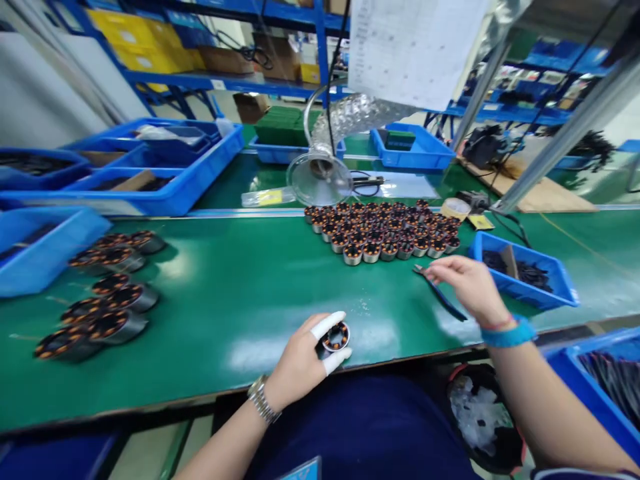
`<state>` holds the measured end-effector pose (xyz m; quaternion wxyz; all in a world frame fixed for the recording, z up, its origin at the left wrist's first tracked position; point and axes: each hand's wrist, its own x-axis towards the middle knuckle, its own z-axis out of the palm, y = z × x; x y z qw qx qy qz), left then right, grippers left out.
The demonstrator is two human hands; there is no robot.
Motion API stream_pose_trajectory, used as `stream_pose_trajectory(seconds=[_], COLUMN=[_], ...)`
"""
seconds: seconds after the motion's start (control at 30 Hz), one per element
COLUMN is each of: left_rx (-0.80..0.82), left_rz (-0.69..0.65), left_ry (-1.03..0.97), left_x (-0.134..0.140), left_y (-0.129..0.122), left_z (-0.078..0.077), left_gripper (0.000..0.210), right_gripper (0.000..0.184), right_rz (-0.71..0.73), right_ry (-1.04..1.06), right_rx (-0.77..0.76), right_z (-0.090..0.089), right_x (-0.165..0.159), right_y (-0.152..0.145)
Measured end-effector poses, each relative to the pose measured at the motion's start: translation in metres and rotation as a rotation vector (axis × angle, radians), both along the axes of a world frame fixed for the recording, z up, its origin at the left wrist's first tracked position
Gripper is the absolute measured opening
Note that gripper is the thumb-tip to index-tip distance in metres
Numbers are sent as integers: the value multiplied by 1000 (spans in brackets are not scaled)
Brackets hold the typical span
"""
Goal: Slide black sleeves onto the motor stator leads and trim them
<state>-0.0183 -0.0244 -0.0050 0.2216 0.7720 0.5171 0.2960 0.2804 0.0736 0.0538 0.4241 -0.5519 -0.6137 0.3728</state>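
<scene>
My left hand [307, 353], with white finger covers on thumb and forefinger, grips a small round motor stator [335, 337] from both sides at the table's near edge. The stator has a metal rim and a ring of copper-coloured windings, open end up. Over to the right, my right hand [463, 280] has its fingers pinched together at the tip end of a slim hand tool with dark blue handles [445, 300]. That tool slants across the green table below the hand; its exact kind is unclear. Beyond it stands a packed block of similar stators [383, 230].
More stators [110, 293] stand on the left of the green table [225, 280]. A blue bin of dark parts [525, 270] is on the right, blue trays [200, 170] at back left. A clear fume hood [320, 180] hangs behind the block. A waste bin [485, 413] sits below.
</scene>
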Motion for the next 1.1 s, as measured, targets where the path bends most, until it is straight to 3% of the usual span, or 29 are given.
stream_pose_trajectory(seconds=[0.07, 0.13, 0.23, 1.1], left_rx=[-4, -6, -2, -6], left_rz=[-9, -28, -50, -47], left_ry=[-33, -67, -108, -127], left_x=[0, 0, -1, -1], left_y=[0, 0, 0, 0], left_z=[-1, -2, -1, -2], left_gripper=[52, 54, 54, 56], right_gripper=[22, 20, 18, 17], right_rz=[184, 281, 342, 420], right_ry=[138, 240, 351, 258], right_rx=[-121, -211, -294, -279], right_z=[-16, -30, -39, -30], right_x=[-53, -94, -123, -128], right_y=[-21, -34, -36, -28])
